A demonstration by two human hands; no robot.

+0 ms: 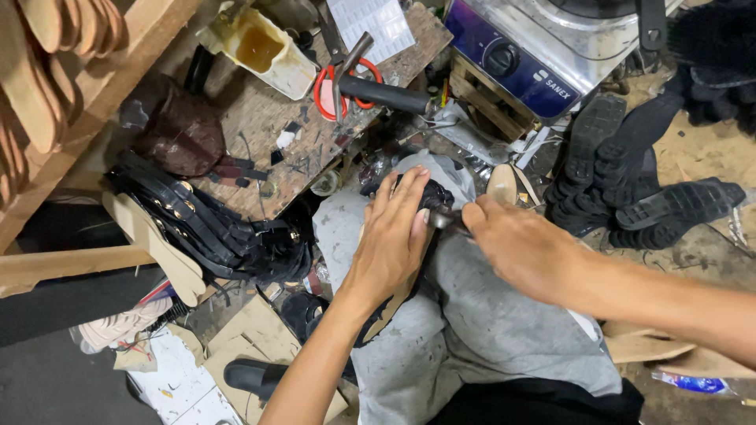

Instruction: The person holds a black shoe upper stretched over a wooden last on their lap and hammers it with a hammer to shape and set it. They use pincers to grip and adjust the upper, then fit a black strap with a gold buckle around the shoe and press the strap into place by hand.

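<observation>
My left hand lies flat on a black sandal upper with a tan sole, pressing it onto my lap, which is covered by grey cloth. My right hand grips a small metal tool whose tip meets the sandal just beside my left fingertips. The part of the sandal under my left palm is hidden.
A worn wooden bench ahead carries a hammer, red-handled scissors and a glue pot. Black strapped sandals are piled at left, black soles at right, a metal machine at top right.
</observation>
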